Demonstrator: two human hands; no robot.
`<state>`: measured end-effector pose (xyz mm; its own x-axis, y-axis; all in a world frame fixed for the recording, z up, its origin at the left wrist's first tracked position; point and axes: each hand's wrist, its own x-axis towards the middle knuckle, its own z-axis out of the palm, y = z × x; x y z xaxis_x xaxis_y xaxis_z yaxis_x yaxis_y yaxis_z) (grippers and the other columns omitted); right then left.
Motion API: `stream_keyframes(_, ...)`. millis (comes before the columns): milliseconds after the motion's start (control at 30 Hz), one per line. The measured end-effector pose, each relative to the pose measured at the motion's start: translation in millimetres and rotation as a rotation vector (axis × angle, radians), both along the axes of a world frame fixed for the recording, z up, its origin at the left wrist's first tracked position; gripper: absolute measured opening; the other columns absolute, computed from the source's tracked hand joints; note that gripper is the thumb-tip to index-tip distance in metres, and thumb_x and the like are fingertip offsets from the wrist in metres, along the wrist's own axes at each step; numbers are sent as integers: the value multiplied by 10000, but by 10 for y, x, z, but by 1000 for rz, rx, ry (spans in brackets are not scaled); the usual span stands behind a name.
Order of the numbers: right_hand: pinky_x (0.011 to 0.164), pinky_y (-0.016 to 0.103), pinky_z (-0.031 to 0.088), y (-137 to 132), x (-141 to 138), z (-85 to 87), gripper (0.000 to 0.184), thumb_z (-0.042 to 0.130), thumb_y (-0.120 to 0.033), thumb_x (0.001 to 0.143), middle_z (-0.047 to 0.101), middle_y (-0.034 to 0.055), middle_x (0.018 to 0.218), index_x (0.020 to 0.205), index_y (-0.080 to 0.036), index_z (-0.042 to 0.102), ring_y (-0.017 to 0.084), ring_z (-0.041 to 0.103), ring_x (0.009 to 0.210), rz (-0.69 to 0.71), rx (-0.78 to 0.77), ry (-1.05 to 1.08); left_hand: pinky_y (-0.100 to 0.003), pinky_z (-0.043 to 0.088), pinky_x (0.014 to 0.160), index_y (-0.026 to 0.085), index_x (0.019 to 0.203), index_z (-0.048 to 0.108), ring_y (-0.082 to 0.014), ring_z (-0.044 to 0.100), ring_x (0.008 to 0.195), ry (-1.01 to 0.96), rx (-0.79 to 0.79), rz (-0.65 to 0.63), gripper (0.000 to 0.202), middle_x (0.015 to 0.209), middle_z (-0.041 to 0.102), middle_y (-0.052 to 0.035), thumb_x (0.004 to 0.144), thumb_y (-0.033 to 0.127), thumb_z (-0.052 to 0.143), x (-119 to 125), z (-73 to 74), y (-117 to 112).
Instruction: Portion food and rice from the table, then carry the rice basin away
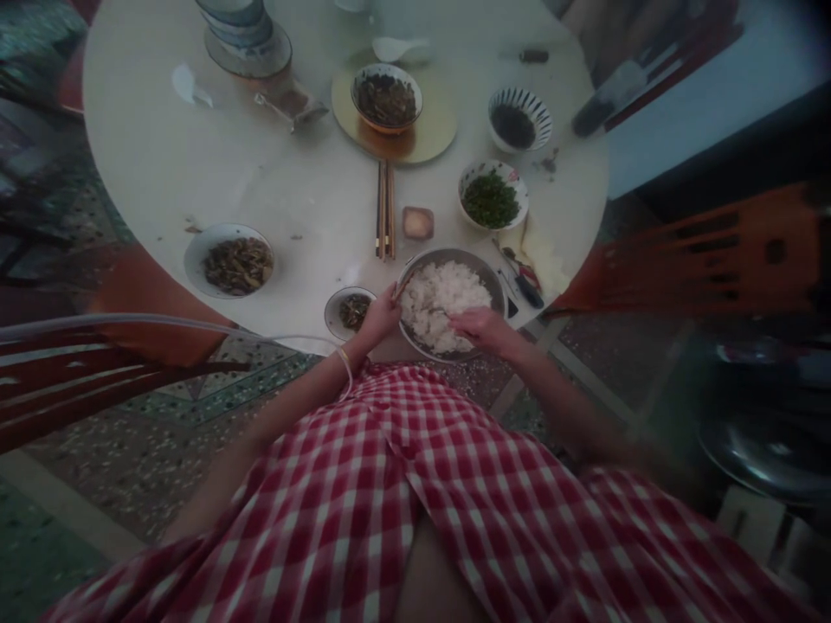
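A metal bowl (488,275) full of white rice (441,298) stands at the near edge of a round white table (195,164). My left hand (380,313) grips the bowl's left rim, fingers curled over it. Over the rice on the bowl's near right side, my right hand (477,327) is closed around something thin, perhaps a spoon handle; I cannot make it out. A small dish (351,310) of dark food sits just left of my left hand.
Chopsticks (385,210) lie behind the bowl beside a small box (417,222). Bowls of greens (492,197), dark sauce (518,118) and cooked dishes (236,260) (387,97) stand around. Red chairs (707,255) flank the table. A knife (523,281) lies right of the bowl.
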<state>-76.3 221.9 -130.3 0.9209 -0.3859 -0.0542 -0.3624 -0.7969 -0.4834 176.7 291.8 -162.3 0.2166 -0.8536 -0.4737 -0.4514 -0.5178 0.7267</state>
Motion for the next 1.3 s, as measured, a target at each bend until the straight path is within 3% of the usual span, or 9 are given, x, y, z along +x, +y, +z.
stream_keyframes(167,752,340,477,-34,-255,374,274,491,-279,961,742,71,1076,1065,-216,736,199,654,881,50,-70,9,-328,479,940,100,1402,503,-204,655,978,12,-47,-4,602,1111,718,-109,801,90,481,23,-74,12)
stream_keyframes(233,776,361,481,-160,-213,415,296,472,-293,969,738,84,1086,1070,-207,736,214,649,899,14,-106,-42,-329,479,941,104,1397,509,-198,654,966,30,-69,-14,609,1098,723,-97,789,87,481,35,-86,15)
stream_keyframes(400,881,400,472,-542,352,21,302,464,-289,965,725,94,1120,1065,-206,737,228,636,988,-52,-77,-121,-341,472,955,107,1397,512,-209,649,1000,59,-65,-19,597,1147,706,-102,801,96,469,40,-16,12)
stream_keyframes(533,802,334,476,-576,586,-294,288,476,-277,959,748,92,998,983,-183,746,200,648,892,98,53,-114,-332,473,954,104,1398,509,-209,649,1006,77,-58,-1,604,1148,706,-99,796,83,466,22,30,13)
stream_keyframes(700,704,281,420,-274,236,-153,198,556,-210,898,745,67,1028,977,-215,738,162,644,809,371,95,44,-337,475,948,104,1399,508,-207,655,963,83,-48,26,599,1101,720,-96,801,95,480,8,7,24)
stream_keyframes(833,766,290,420,-147,-78,113,214,580,-157,862,732,74,1093,1003,-225,726,182,648,959,352,69,128,-325,477,940,112,1393,516,-204,650,986,95,-49,19,590,1145,708,-100,806,83,462,3,22,22)
stream_keyframes(933,819,324,456,-198,-120,173,250,539,-158,885,730,88,1100,1042,-218,724,203,650,1024,257,58,47,-314,464,960,103,1393,516,-201,646,1017,78,-43,20,593,1178,697,-100,802,70,467,4,53,17)
stream_keyframes(1133,941,406,474,-263,404,-170,297,455,-235,958,703,98,1177,1112,-220,708,220,636,1093,-37,35,-127,-323,476,943,117,1406,505,-207,657,982,60,-28,9,602,1115,716,-89,808,67,461,7,64,13)
stream_keyframes(1300,806,343,473,-62,554,-333,260,482,-219,937,722,127,1088,1042,-167,714,205,657,942,165,18,-92,-339,479,947,114,1396,514,-218,649,992,77,-45,11,607,1127,712,-93,791,78,476,15,22,13)
